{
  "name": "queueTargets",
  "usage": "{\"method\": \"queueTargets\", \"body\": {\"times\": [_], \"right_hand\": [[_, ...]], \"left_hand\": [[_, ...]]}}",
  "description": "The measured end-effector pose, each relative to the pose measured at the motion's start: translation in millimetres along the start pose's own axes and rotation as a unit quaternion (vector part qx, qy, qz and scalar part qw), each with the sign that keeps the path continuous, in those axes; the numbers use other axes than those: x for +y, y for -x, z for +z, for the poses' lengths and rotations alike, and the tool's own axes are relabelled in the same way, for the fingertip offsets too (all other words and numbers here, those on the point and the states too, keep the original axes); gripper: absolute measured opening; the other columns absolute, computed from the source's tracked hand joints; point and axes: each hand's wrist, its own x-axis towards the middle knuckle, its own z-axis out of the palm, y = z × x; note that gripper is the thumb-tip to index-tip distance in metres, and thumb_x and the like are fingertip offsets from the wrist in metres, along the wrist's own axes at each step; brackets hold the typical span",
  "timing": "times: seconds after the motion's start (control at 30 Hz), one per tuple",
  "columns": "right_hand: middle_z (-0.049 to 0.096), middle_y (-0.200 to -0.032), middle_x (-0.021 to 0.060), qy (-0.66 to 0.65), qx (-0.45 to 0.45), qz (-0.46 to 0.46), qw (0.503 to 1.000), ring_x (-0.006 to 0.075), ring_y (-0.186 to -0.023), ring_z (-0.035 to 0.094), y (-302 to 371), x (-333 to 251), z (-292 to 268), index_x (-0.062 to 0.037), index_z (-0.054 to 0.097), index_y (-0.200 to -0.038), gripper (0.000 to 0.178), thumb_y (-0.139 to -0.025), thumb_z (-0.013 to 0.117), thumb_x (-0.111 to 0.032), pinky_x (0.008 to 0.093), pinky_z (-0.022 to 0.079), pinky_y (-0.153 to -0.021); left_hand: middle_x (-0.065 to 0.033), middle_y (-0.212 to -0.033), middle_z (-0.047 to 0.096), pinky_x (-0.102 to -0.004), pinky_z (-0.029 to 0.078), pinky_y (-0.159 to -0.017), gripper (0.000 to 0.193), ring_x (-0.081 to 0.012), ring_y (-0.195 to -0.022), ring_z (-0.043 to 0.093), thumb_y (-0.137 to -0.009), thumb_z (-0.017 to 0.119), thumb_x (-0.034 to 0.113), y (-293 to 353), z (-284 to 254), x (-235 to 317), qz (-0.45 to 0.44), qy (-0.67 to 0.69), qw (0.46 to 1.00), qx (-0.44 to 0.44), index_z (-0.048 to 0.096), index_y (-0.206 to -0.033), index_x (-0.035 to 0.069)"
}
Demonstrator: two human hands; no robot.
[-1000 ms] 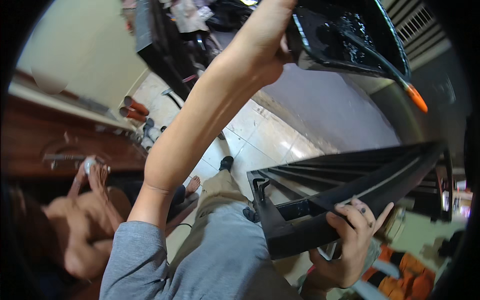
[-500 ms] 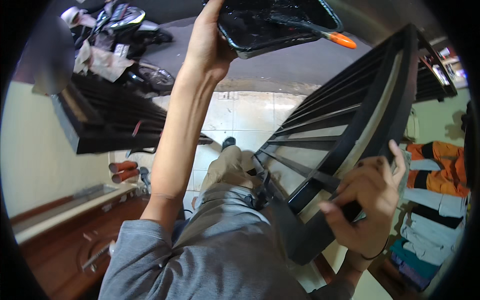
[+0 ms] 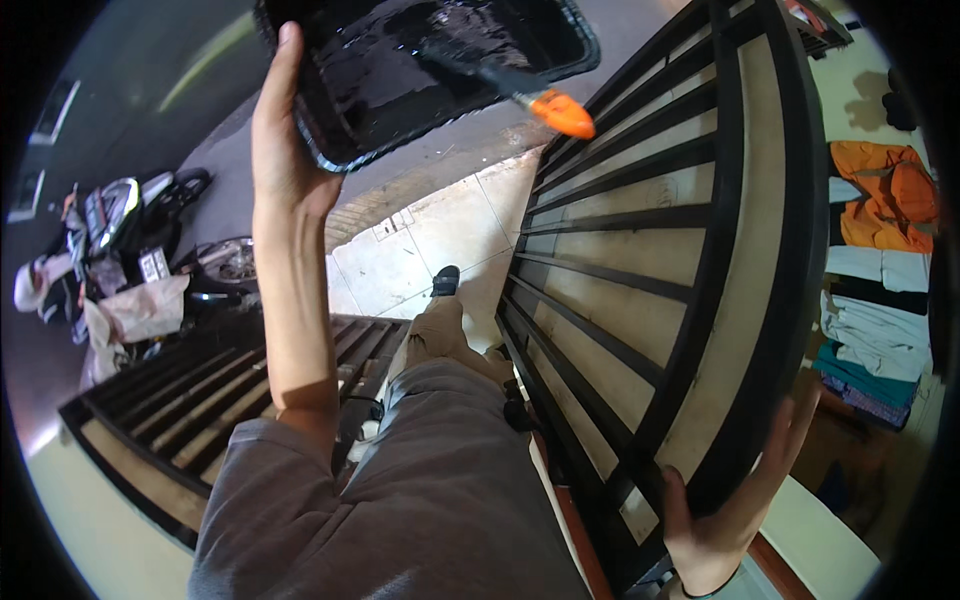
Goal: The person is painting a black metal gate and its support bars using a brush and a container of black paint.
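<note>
My left hand (image 3: 290,170) holds up a black paint tray (image 3: 345,160) by its near left side, with the thumb along the rim. Wet, shiny black paint coats the inside of the tray. A paintbrush (image 3: 565,113) with an orange handle end lies across it, its dark bristle end in the paint. Low on the right, my right hand (image 3: 715,540) has its fingers stretched and thumb apart at the edge of a black barred gate (image 3: 775,250). The palm appears to touch the frame; the exact contact is hard to see.
A second black gate leaf (image 3: 190,410) stands at the left. Past the pale tiled floor (image 3: 375,270) is a grey road with a parked motorcycle (image 3: 120,225). Folded clothes (image 3: 870,335) and an orange garment (image 3: 885,195) are at the right. My shoe (image 3: 446,281) is on the tiles.
My view has turned and moved forward between the gate leaves. The tray has shifted left in view, still in my left hand. My right hand has slid lower along the gate edge, its fingers straighter.
</note>
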Motion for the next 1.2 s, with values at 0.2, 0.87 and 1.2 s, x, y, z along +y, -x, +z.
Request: {"method": "queueTargets", "body": {"times": [0.2, 0.87, 1.2], "right_hand": [[0.036, -0.159, 0.0359, -0.087, -0.121, 0.500, 0.853, 0.0474, -0.142, 0.048, -32.7, -49.2, -10.7, -0.0081, 0.014, -0.167, 0.106, -0.090, 0.081, -0.039, 0.0448, 0.037, -0.121], [0.052, -0.154, 0.0216, 0.247, 0.138, 0.406, 0.869, 0.0414, -0.144, 0.048, -134.5, -95.1, 15.0, -0.0073, 0.043, -0.158, 0.075, -0.090, 0.077, -0.011, 0.0498, 0.041, -0.118], [0.068, -0.136, 0.0171, 0.143, 0.418, 0.459, 0.771, 0.0234, -0.126, 0.063, -229.4, -105.2, 84.3, -0.0019, 0.064, -0.138, 0.041, -0.101, 0.071, -0.016, 0.0373, 0.048, -0.108]], "left_hand": [[-0.0101, -0.122, 0.075, -0.0369, 0.059, -0.097, 0.042, -0.0221, -0.104, 0.074, -0.105, 0.063, 0.037, -58.0, -19.8, 5.7, -0.011, -0.069, 0.994, 0.082, 0.066, -0.131, 0.004], [-0.0107, -0.137, 0.066, -0.0414, 0.053, -0.107, 0.060, -0.0235, -0.121, 0.066, -0.104, 0.062, 0.048, -262.5, -21.6, 22.1, -0.218, -0.109, 0.962, -0.123, 0.058, -0.144, 0.005], [-0.0103, -0.141, 0.064, -0.0414, 0.051, -0.109, 0.061, -0.0243, -0.124, 0.065, -0.105, 0.058, 0.050, -355.7, -38.1, -1.3, -0.285, -0.093, 0.943, -0.142, 0.057, -0.146, 0.005]]}}
